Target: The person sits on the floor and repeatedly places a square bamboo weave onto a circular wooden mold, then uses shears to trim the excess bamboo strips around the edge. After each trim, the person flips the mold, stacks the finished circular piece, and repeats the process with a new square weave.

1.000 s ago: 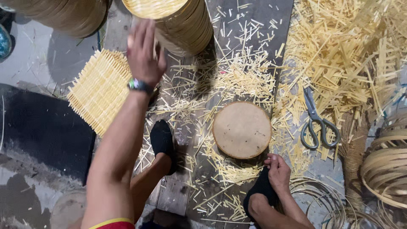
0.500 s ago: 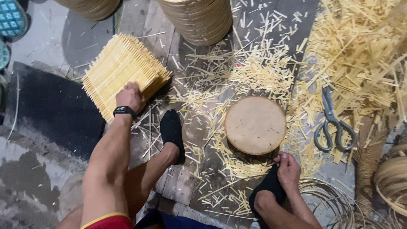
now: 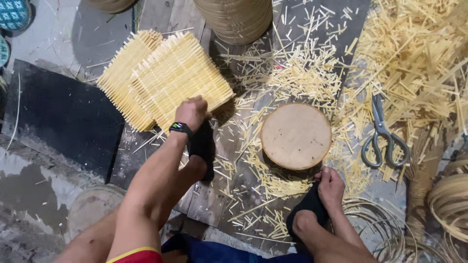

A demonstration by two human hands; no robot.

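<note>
The left hand [image 3: 191, 112] is closed on the near edge of a square woven bamboo mat [image 3: 183, 80], lifting it off a second mat [image 3: 119, 85] at ten o'clock from the round wooden block [image 3: 296, 135]. The right hand [image 3: 331, 187] rests half-curled on a black-socked foot [image 3: 304, 214], holding nothing. Scissors [image 3: 382, 134] lie at three o'clock of the block amid pale bamboo trimmings [image 3: 414, 58]

The woven mat [image 3: 165, 80] is lying on the floor [image 3: 63, 48] at the left. The round wooden block [image 3: 296, 136] is sitting to its right, in the middle. The scissors [image 3: 382, 134] are lying right of the block, among cut strips [image 3: 414, 58]. Stacked baskets [image 3: 239, 17] are standing behind.
</note>
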